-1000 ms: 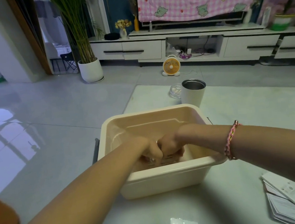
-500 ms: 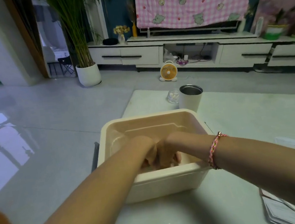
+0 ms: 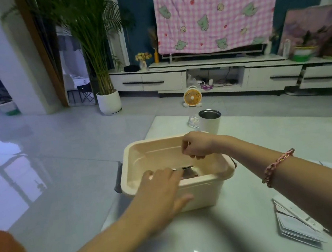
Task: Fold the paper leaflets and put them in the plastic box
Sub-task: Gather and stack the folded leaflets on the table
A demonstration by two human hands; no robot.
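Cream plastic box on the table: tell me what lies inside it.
A folded paper leaflet lies on the cream plastic box floor by the near wall. The left hand and that wall cover part of it, so any leaflets beneath cannot be seen.

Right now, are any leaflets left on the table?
Yes, a stack of leaflets lies on the table to the right of the box.
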